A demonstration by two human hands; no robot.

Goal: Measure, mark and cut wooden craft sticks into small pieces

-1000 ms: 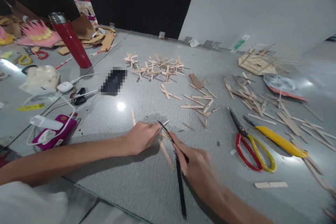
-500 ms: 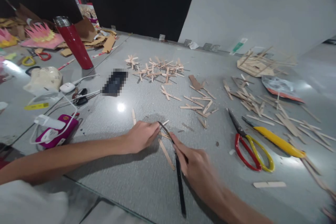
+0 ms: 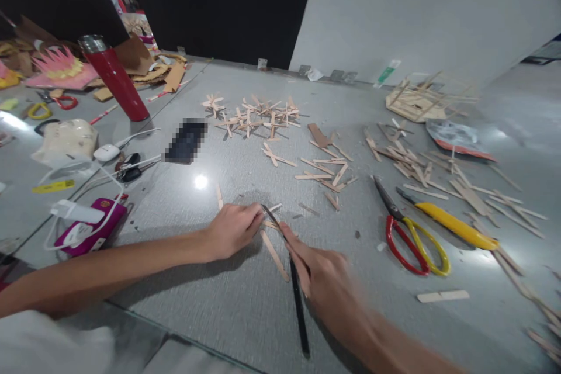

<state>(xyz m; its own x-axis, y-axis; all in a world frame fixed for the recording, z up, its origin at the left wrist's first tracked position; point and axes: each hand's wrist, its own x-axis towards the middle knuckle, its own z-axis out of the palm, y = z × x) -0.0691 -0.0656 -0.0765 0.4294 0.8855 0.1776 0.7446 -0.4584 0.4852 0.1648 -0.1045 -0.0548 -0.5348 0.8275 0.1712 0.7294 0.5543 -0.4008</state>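
Note:
My left hand (image 3: 232, 231) is closed on a wooden craft stick (image 3: 275, 207), whose pale end sticks out beyond the fingers. In my right hand (image 3: 326, 280) is a long, narrow blade with a black handle (image 3: 299, 315). Its metal front part reaches across to the fingertips of my left hand, at the stick; whether the edge cuts into the wood I cannot tell. Just below, a loose craft stick (image 3: 275, 256) lies between the hands. Another stick (image 3: 220, 196) pokes out behind my left hand.
Red-and-yellow scissors (image 3: 405, 234) and a yellow utility knife (image 3: 456, 225) lie to the right, near scattered sticks (image 3: 412, 163). Crossed-stick pieces (image 3: 263, 117) sit further back. Leftward are a phone (image 3: 186, 141), a red flask (image 3: 116, 82) and a purple power bank (image 3: 94, 225) with cables.
The whole view has shifted slightly. Both hands keep their grips, and the blade stays against the same spot by my left fingertips, with only a small movement.

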